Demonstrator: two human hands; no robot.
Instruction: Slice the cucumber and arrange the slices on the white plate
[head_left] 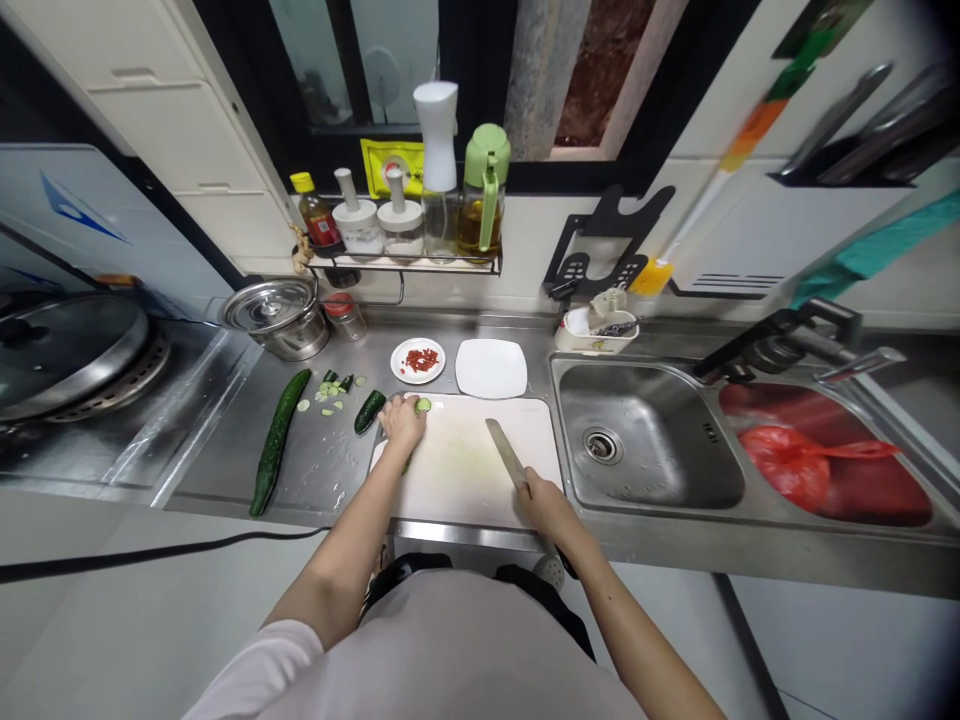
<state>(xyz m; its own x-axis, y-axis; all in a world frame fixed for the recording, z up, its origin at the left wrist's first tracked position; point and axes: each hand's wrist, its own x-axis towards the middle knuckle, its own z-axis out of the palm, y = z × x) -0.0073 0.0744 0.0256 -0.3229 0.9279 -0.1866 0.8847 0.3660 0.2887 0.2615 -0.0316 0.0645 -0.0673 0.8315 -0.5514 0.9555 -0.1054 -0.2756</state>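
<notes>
My left hand (403,424) is closed over a piece of cucumber (424,405) at the left side of the white cutting board (465,490). Its pale cut end shows past my fingers, and the palm hides most of the rest. In my right hand (546,505) is a kitchen knife (505,450), gripped by the handle. The blade points up and left over the board, apart from the cucumber. Just left of the board lies a short dark green cucumber chunk (369,411). Beyond it are several cucumber scraps (330,392) and a long whole cucumber (279,445) on the steel counter.
Behind the board stand a small plate of chopped red pieces (409,372) and a white square plate (491,367). To the right is the sink (645,440), with a red plastic bag (787,468) in the second basin. A steel pot (289,325) and a seasoning shelf (420,264) are at the back.
</notes>
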